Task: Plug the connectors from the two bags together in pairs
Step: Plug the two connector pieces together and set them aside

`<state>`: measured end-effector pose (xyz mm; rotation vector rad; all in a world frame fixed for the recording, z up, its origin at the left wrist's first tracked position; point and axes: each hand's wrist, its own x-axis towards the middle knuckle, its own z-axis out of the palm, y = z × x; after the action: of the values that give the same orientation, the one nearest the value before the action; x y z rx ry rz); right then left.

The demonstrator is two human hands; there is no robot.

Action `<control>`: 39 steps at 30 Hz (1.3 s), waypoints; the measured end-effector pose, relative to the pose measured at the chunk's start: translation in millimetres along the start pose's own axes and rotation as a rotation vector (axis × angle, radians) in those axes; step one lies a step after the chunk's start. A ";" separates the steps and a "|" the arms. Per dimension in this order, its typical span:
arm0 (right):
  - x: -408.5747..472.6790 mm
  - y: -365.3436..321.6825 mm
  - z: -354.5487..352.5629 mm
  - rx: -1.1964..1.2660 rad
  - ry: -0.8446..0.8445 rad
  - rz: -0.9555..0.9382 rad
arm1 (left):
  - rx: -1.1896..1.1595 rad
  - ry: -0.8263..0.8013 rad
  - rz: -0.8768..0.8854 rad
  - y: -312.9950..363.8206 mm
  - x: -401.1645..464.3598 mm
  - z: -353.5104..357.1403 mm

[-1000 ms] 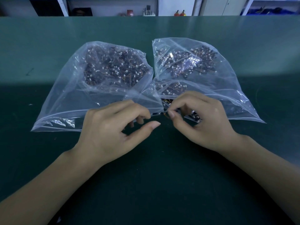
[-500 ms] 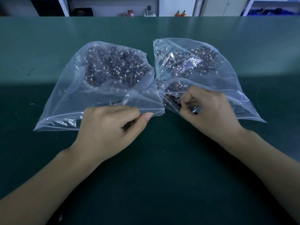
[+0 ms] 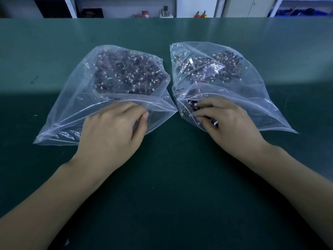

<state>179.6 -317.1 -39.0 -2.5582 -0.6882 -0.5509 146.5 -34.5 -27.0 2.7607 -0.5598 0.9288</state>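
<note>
A: Left fingers (image 3: 138, 110)?
B: Curled, tips inside the mouth of the left bag (image 3: 72, 109). Thumb close against them. Can't tell if they pinch a connector or just plastic. Left hand (image 3: 111, 134) lies over the bag's near opening.
A: Right?
B: Right fingers (image 3: 205, 107) curled into the mouth of the right bag (image 3: 261, 98), thumb pressed in towards them on a small dark clump of connectors (image 3: 191, 105) with white plugs. Right hand (image 3: 232, 127) sits on the bag's near edge.
A: Rest of the parts?
B: Left pile (image 3: 126, 73) heaped at the far end of the left bag, right pile (image 3: 216, 67) at the far end of the right one. Both bags clear, lying flat on the green mat (image 3: 165, 195), side by side, inner corners almost touching.
A: Background?
B: White shelving (image 3: 162, 8) along the far edge, small items on it, too small to identify.
</note>
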 end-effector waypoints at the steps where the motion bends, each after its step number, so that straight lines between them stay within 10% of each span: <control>1: -0.1 0.0 0.2 -0.010 -0.006 -0.001 | 0.019 -0.042 -0.011 -2.6 -1.0 3.0; 15: 1.0 -1.3 0.6 -0.040 0.077 -0.012 | 0.069 -0.204 -0.088 -24.4 -2.2 10.2; 39: -5.6 -16.2 3.0 0.284 0.165 -0.164 | -0.349 0.283 0.271 5.4 -3.4 -0.5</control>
<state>167.0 -305.0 -39.2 -2.1800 -0.8553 -0.6579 141.5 -38.3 -28.4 2.2342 -0.9557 1.1290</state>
